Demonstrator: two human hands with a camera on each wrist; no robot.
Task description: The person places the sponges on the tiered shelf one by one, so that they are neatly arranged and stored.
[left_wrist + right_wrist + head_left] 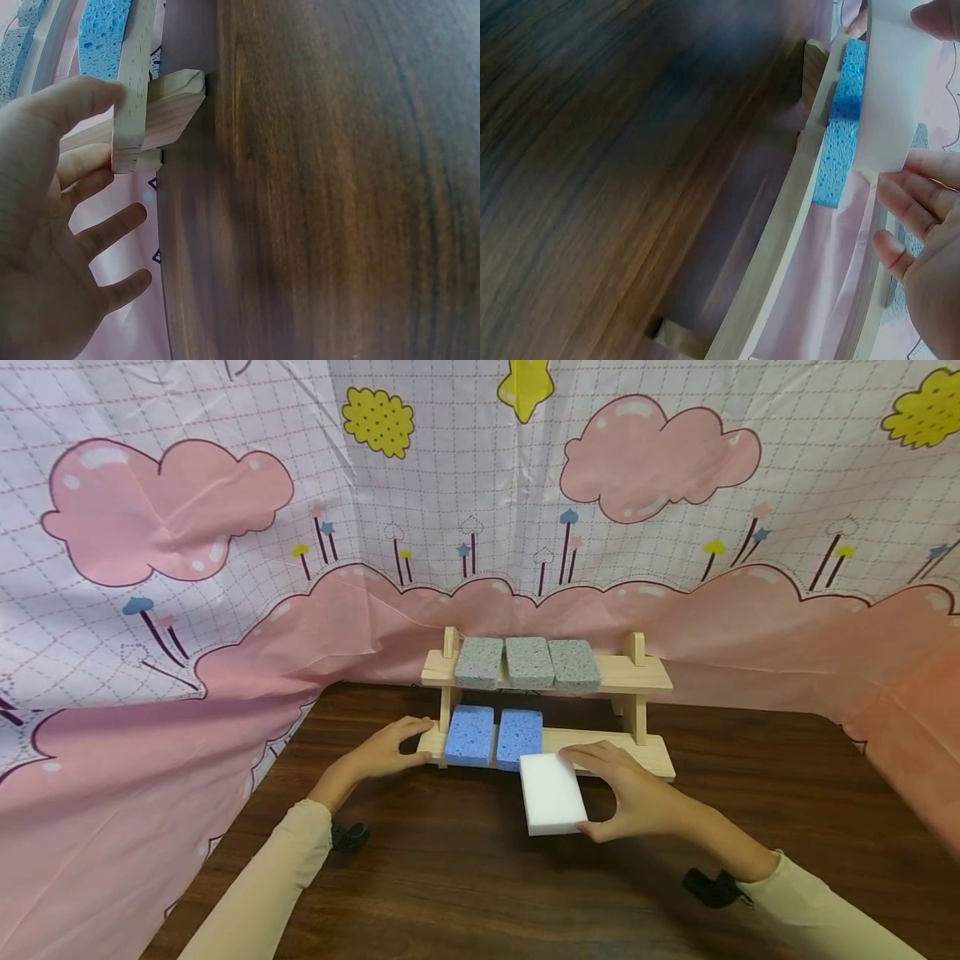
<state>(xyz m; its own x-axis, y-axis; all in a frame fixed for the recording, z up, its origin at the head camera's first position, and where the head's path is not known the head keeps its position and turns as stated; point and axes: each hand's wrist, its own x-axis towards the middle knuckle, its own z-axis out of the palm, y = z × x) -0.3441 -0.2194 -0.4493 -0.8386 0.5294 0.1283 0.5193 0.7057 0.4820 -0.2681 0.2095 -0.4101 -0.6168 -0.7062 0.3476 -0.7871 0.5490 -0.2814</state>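
Observation:
My right hand holds a white rectangular sponge between thumb and fingertips, in front of the lower tier of a small two-tier wooden rack. In the right wrist view the white sponge overlaps the blue sponges behind it. My left hand pinches the left end of the lower board, thumb on one face and forefinger on the other, the remaining fingers spread. Two blue sponges, a left one and a right one, lean side by side on that lower tier.
Three grey sponges stand in a row along the upper tier. The rack is on a dark wooden table, near its back edge. A patterned pink and white cloth hangs behind and at the sides.

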